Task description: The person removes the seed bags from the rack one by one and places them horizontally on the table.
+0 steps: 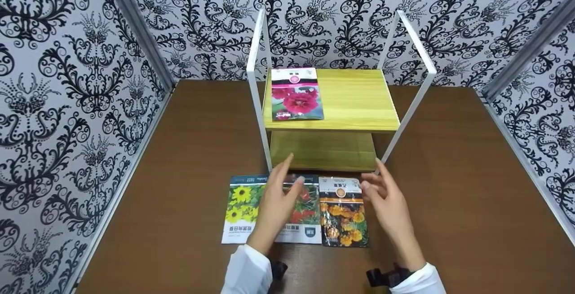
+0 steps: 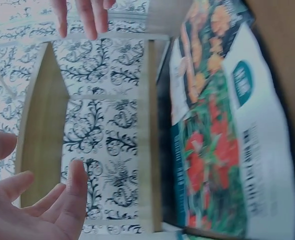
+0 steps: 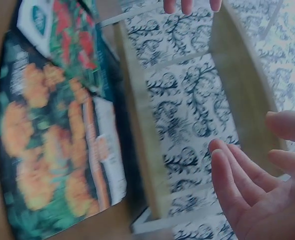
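Both hands hover in front of a small shelf rack [image 1: 355, 101], their fingers loosely bent and holding nothing. My left hand [image 1: 277, 204] overlaps two seed packets in the head view: one with yellow flowers [image 1: 241, 206] and one with red flowers [image 1: 307, 214]. Beside the right edge of an orange-flower seed packet [image 1: 343, 220] is my right hand [image 1: 391, 206], thumb and fingers apart. These three packets lie in a row on the table before the rack. A pink-flower seed packet [image 1: 296, 98] rests at the left of the upper shelf.
White metal side frames [image 1: 257, 83] rise above the upper shelf on both sides. The lower shelf [image 1: 323, 148] sits close to the brown table [image 1: 188, 150]. Patterned panels [image 1: 215, 29] stand at the back and sides.
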Demonstrator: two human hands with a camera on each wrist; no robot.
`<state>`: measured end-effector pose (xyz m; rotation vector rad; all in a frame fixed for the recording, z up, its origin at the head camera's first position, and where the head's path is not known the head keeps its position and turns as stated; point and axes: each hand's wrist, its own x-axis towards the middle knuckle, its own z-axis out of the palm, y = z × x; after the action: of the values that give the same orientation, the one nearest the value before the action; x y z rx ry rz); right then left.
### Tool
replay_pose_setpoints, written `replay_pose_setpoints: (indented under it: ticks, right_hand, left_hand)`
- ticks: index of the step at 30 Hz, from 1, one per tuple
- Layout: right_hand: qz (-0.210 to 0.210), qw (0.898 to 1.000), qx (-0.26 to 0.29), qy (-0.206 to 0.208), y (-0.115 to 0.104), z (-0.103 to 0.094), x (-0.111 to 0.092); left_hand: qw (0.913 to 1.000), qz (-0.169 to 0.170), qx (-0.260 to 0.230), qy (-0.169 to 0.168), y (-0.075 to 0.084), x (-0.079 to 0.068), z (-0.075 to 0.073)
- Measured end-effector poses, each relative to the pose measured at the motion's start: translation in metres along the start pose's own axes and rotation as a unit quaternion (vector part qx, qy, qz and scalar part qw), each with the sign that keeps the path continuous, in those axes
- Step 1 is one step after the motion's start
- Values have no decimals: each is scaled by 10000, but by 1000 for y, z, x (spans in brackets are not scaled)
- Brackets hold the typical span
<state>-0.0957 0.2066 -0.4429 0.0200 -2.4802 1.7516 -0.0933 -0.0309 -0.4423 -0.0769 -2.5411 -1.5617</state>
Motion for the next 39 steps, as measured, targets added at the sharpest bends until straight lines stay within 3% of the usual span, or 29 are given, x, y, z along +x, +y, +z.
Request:
replay_pose_setpoints:
  ticks: [8,13,30,39]
  right_hand:
    - [-508,9985,12,-215,-52,6,6]
    - [-527,9981,34,-321,-69,11,6]
    - [-554,9950,251,-787,-85,25,32]
    - [-414,9927,668,-916,-79,30,49]
  left_hand:
    - [9995,163,-196,208,11,15,-14]
    - [9990,216,-318,223,14,21,-16]
    - [9995,-265,-108,121,18,39,-26]
    - [9931,-455,-1054,-228,24,47,-34]
